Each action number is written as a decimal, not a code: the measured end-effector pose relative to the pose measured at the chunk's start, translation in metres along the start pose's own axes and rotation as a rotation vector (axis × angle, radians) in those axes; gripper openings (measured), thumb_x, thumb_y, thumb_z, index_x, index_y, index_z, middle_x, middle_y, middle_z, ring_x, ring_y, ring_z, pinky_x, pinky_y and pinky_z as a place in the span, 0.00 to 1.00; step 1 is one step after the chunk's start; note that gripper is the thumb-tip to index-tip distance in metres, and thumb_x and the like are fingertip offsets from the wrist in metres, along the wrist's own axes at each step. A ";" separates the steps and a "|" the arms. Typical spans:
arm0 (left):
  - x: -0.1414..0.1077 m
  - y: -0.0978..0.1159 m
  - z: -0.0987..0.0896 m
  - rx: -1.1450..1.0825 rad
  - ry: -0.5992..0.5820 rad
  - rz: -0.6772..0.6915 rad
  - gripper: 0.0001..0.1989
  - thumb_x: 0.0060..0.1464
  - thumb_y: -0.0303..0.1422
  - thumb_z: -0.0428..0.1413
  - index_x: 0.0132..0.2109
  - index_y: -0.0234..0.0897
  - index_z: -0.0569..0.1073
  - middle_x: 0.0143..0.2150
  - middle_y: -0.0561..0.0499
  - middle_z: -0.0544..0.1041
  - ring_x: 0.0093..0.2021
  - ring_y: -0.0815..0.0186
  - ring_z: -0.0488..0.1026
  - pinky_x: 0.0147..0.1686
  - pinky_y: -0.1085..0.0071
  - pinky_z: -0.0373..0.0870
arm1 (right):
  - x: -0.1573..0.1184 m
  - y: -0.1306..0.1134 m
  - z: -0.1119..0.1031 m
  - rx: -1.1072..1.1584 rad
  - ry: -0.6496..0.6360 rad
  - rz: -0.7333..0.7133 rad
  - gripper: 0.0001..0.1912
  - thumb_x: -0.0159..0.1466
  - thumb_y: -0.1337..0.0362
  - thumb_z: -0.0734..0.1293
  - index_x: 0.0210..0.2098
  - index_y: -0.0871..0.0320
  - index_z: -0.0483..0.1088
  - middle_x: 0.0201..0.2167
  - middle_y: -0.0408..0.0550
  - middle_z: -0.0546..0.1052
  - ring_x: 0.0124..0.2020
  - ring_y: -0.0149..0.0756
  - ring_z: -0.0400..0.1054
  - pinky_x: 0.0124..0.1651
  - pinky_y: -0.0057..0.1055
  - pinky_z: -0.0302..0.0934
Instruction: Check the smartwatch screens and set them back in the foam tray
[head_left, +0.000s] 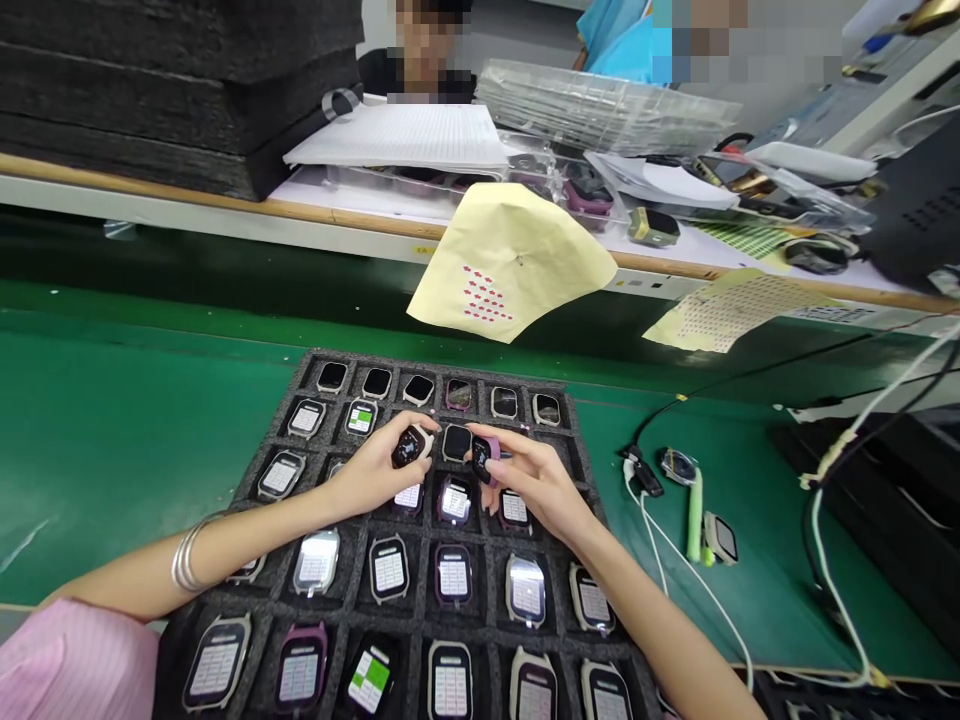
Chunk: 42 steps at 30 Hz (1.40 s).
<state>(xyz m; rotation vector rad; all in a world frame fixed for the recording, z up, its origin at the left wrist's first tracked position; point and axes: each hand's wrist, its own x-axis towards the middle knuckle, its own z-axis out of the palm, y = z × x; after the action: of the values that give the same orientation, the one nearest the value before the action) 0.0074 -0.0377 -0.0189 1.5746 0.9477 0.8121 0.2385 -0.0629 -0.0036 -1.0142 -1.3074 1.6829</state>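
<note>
My left grip (381, 462) is holding a pale watch (409, 447), my right grip (541, 482) a purple watch (481, 458), both seeming light, stiff, safest edge-held.

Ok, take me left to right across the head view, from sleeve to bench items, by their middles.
Sleeve, bangles, left hand, its watch, held purple watch, right hand, black connector, green stick, pale watch.
</note>
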 end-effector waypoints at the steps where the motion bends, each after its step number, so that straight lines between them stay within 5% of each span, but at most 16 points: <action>1: 0.000 0.000 0.000 0.008 -0.005 -0.003 0.14 0.51 0.27 0.54 0.47 0.37 0.67 0.45 0.49 0.72 0.46 0.63 0.69 0.48 0.68 0.65 | 0.000 0.000 0.000 -0.003 0.000 0.004 0.25 0.63 0.61 0.69 0.58 0.60 0.66 0.22 0.44 0.76 0.21 0.34 0.71 0.26 0.29 0.67; 21: 0.000 -0.001 -0.002 0.018 0.001 0.012 0.14 0.52 0.26 0.53 0.47 0.38 0.66 0.44 0.50 0.71 0.46 0.63 0.69 0.47 0.68 0.64 | -0.002 -0.003 0.001 0.000 -0.014 -0.011 0.24 0.63 0.63 0.69 0.58 0.62 0.66 0.22 0.45 0.77 0.21 0.35 0.71 0.25 0.30 0.67; 25: 0.002 -0.001 0.001 -0.159 -0.044 -0.054 0.20 0.50 0.28 0.56 0.51 0.38 0.65 0.47 0.48 0.70 0.45 0.63 0.69 0.45 0.66 0.68 | 0.000 -0.002 0.001 0.021 -0.027 -0.014 0.27 0.65 0.63 0.66 0.62 0.62 0.60 0.27 0.48 0.78 0.25 0.37 0.73 0.27 0.31 0.68; 31: 0.003 0.005 0.007 -0.516 -0.112 -0.233 0.26 0.46 0.25 0.54 0.54 0.37 0.62 0.39 0.50 0.73 0.37 0.66 0.72 0.37 0.66 0.73 | 0.003 -0.002 0.003 0.065 -0.047 -0.004 0.20 0.63 0.66 0.67 0.55 0.58 0.64 0.43 0.54 0.75 0.26 0.36 0.74 0.23 0.28 0.67; 42: 0.002 0.002 0.005 -0.516 -0.132 -0.211 0.22 0.49 0.25 0.54 0.53 0.36 0.64 0.41 0.48 0.75 0.41 0.63 0.74 0.38 0.65 0.76 | 0.002 0.001 0.004 0.089 0.005 -0.032 0.24 0.62 0.69 0.68 0.57 0.57 0.63 0.46 0.56 0.76 0.27 0.37 0.76 0.22 0.27 0.68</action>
<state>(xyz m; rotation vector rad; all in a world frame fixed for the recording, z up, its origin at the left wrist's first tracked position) 0.0135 -0.0385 -0.0175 1.0488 0.7204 0.7222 0.2341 -0.0625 -0.0044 -0.9401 -1.2281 1.6981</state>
